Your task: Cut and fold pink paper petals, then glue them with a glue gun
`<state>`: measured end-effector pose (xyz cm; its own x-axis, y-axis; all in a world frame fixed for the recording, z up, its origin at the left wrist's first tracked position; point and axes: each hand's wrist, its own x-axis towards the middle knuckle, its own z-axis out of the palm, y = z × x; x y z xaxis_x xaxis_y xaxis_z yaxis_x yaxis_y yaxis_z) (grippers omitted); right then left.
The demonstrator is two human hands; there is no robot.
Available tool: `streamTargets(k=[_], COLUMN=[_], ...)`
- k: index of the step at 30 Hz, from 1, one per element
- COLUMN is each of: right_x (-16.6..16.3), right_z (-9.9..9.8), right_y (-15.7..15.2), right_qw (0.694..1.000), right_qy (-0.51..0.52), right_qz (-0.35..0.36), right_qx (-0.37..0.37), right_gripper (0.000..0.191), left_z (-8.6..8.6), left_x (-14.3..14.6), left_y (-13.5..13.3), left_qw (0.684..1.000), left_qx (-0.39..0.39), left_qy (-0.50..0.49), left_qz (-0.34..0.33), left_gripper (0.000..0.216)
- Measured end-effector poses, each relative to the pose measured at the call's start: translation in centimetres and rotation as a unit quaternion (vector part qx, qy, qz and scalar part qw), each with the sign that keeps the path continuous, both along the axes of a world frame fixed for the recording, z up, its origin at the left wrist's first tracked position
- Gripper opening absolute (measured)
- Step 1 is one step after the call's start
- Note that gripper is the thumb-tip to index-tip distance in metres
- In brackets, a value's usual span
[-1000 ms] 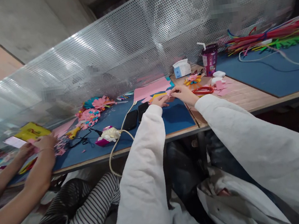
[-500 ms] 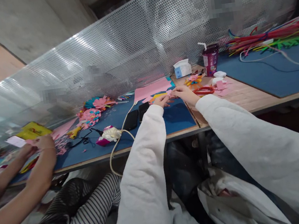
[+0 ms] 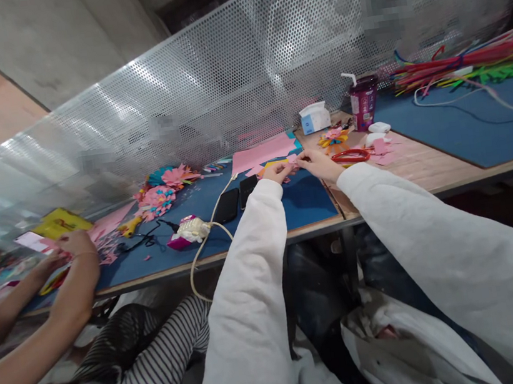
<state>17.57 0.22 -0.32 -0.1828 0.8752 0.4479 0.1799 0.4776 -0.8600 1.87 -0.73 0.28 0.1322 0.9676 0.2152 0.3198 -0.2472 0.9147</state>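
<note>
Both my arms in white sleeves reach to the far side of the blue mat (image 3: 305, 201). My left hand (image 3: 277, 171) and my right hand (image 3: 319, 163) meet over a small pink paper piece (image 3: 292, 159), fingers pinched on it from both sides. Just behind them lie pink paper sheets (image 3: 263, 151) with a yellow piece (image 3: 272, 164) beside. Red scissors (image 3: 350, 156) rest on the wood table right of my right hand.
Two dark phones (image 3: 235, 199) and a white glue gun (image 3: 190, 231) with its cable lie left of my hands. Paper flowers (image 3: 162, 192), a tissue box (image 3: 314, 117), a purple cup (image 3: 362, 101) and coloured strips (image 3: 466, 60) stand farther off. A co-worker's hands (image 3: 63, 252) work at the left.
My hands stay pinched on the pink piece with only slight finger shifts. The co-worker's hands have moved a little on the left.
</note>
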Motion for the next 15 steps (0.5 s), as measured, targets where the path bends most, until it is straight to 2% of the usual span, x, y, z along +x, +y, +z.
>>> streamTargets(k=[5,10,15], right_x=[0.12,0.33,0.14], right_z=[0.16,0.25,0.04], right_y=[-0.4,-0.64,-0.63], right_qw=[1.0,0.999,0.996], right_qy=[-0.003,-0.027,-0.068], right_qz=[0.026,0.023,0.011], right_qx=[0.01,0.041,0.059], right_gripper=[0.013,0.008,0.01], left_z=[0.2,0.23,-0.14], left_x=[0.08,0.17,0.02], left_y=[-0.7,-0.79,-0.42], left_qw=[1.0,1.0,1.0], left_qx=[0.017,0.008,0.005], left_qy=[0.006,0.012,0.006], left_qz=[-0.015,0.001,-0.011], left_gripper=[0.024,0.022,0.025])
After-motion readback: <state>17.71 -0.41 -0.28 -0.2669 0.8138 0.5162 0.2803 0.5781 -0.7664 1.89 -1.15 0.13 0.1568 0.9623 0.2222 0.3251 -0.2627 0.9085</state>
